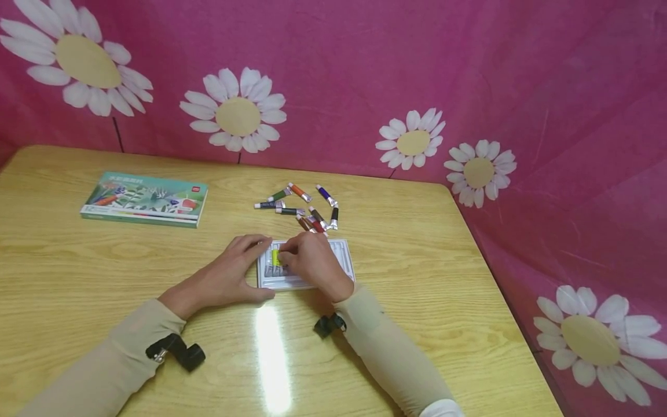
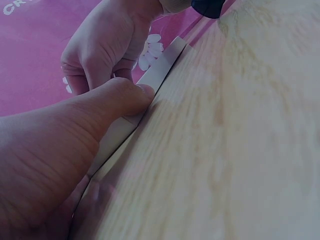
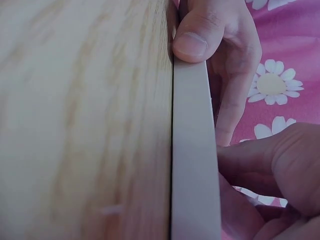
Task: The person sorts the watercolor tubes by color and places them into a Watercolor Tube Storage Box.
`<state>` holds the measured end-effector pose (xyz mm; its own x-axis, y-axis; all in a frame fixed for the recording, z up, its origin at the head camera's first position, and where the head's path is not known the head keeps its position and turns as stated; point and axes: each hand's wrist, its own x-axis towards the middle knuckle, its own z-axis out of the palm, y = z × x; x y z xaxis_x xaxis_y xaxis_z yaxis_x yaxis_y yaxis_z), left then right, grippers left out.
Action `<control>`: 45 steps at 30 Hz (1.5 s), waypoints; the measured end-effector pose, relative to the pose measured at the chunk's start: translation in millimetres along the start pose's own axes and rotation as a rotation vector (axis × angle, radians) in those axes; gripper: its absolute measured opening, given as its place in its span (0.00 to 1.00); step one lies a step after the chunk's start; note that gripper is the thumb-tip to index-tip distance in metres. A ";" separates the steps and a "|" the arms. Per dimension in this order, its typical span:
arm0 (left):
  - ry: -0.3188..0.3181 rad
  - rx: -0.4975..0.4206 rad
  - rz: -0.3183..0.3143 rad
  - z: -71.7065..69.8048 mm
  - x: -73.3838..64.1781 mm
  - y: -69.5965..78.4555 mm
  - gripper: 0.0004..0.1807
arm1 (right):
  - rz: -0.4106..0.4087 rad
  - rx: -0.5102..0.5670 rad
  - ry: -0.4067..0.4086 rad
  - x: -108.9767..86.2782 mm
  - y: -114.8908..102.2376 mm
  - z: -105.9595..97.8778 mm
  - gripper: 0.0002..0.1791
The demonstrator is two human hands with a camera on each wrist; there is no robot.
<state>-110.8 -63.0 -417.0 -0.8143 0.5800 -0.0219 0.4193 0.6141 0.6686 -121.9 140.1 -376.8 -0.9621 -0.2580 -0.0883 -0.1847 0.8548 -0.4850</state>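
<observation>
A white plastic tray (image 1: 292, 284) lies on the table before me, with a yellow paint tube (image 1: 275, 256) in one of its left slots. My left hand (image 1: 224, 275) grips the tray's left end, fingers at the back corner and thumb along the front edge. In the left wrist view the thumb (image 2: 132, 97) presses on the tray's side wall (image 2: 162, 62). Bent over the tray, my right hand (image 1: 315, 260) pinches a paint tube beside the yellow one; the fingers hide most of it. The right wrist view shows its curled fingers (image 3: 280, 170) behind the tray wall (image 3: 194, 150).
Behind the tray lie several loose paint tubes (image 1: 289, 211) in green, orange, blue, brown, red and dark colours. A green illustrated paint box (image 1: 146, 200) lies at the back left of the wooden table (image 1: 417, 278). A pink flowered cloth (image 1: 333, 69) hangs behind the table.
</observation>
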 end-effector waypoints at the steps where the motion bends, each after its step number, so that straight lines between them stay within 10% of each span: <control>1: 0.001 0.000 0.001 0.1 0.1 -0.1 0.60 | 0.002 0.005 -0.001 0.0 0.2 0.0 0.10; 45: 0.012 0.002 0.009 0.8 -0.9 -1.4 0.60 | -0.025 0.171 -0.076 0.5 10.3 -10.7 0.14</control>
<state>-110.3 -64.0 -418.5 -0.8154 0.5788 -0.0074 0.4272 0.6103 0.6671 -126.4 153.6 -372.5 -0.9386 -0.3170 -0.1363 -0.1655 0.7601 -0.6284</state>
